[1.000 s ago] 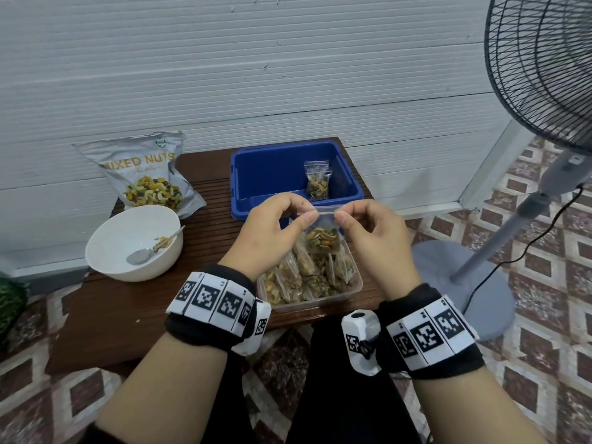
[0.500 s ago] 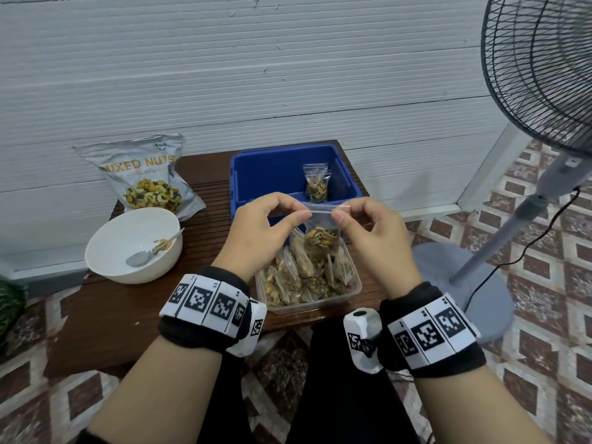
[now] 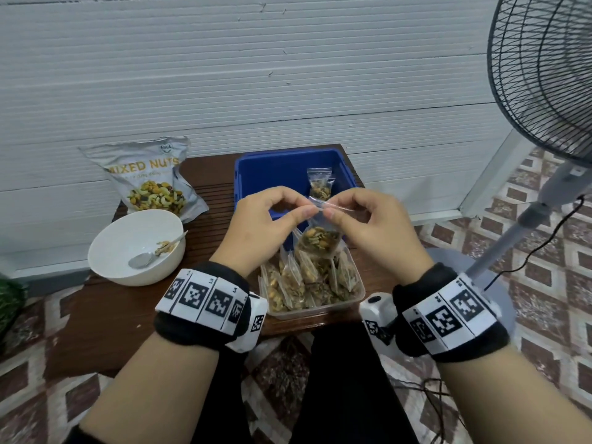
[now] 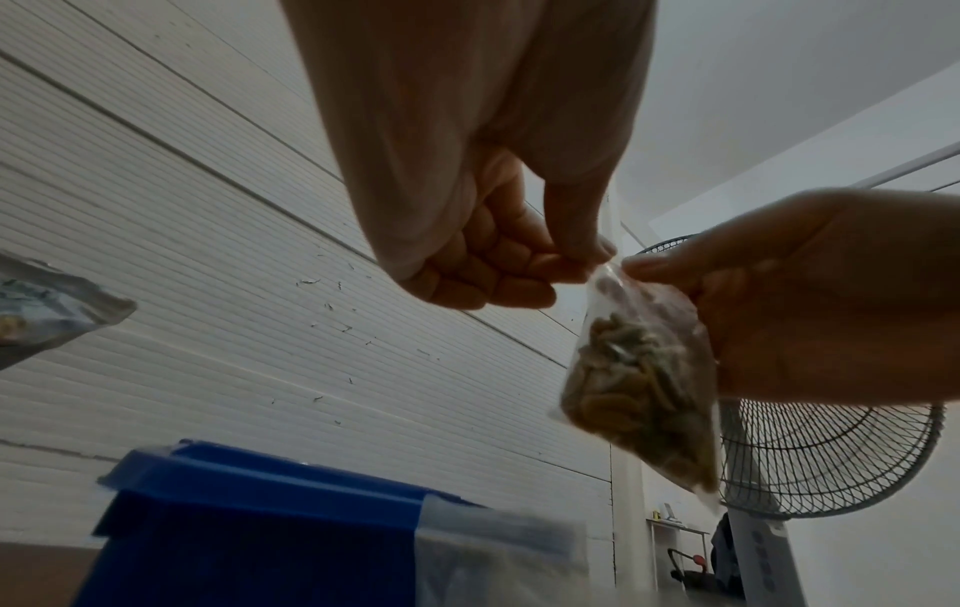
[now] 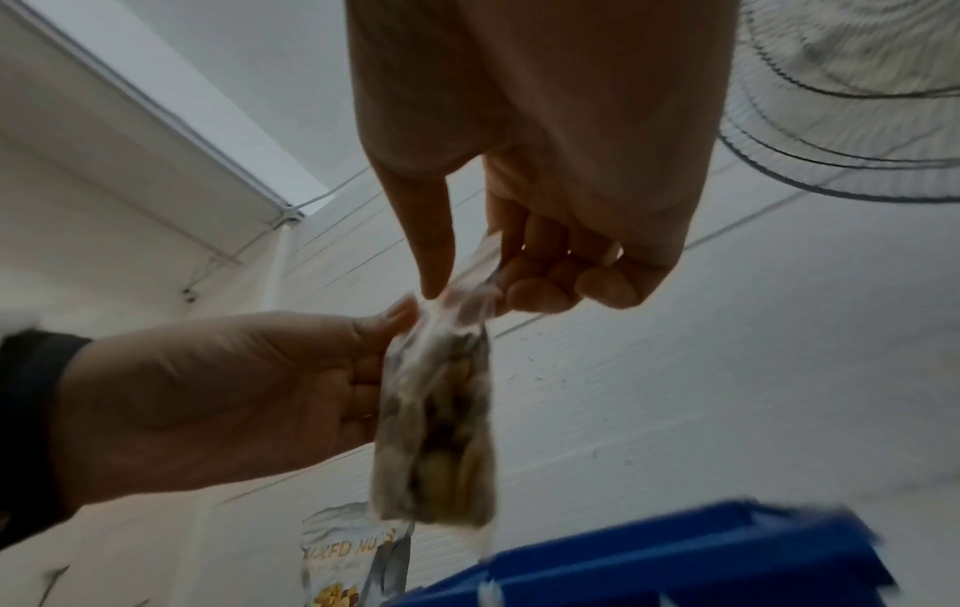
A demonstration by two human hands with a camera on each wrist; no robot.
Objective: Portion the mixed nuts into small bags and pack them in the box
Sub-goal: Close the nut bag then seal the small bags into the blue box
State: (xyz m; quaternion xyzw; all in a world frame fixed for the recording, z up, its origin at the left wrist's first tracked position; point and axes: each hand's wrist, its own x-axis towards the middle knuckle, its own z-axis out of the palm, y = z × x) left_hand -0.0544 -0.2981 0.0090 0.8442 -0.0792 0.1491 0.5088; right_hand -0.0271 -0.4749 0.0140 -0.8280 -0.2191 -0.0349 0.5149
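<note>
A dark brown slatted wooden table (image 3: pixel 105 302) stands against a white ribbed wall, with a grey pedestal fan (image 3: pixel 541 72) at about two o'clock from it. At twelve o'clock on the table sits a deep blue plastic box (image 3: pixel 272 168) holding one small filled clear bag (image 3: pixel 319 184) propped at its right side. At ten o'clock leans a silver foil pouch printed MIXED NUTS (image 3: pixel 150 177), and just in front of it, at nine o'clock, a round white bowl (image 3: pixel 121 251) holds a metal spoon (image 3: pixel 142 259) and a few nuts. At the near edge, around five o'clock, a clear rectangular plastic tub (image 3: pixel 320 310) is packed with upright filled bags. Above this tub, the left hand (image 3: pixel 259 229) and right hand (image 3: pixel 371 232) each pinch the top strip of a small clear zip bag of mixed nuts (image 3: pixel 318 241) between thumb and forefinger, thumbs almost touching, the bag hanging in the air below.
</note>
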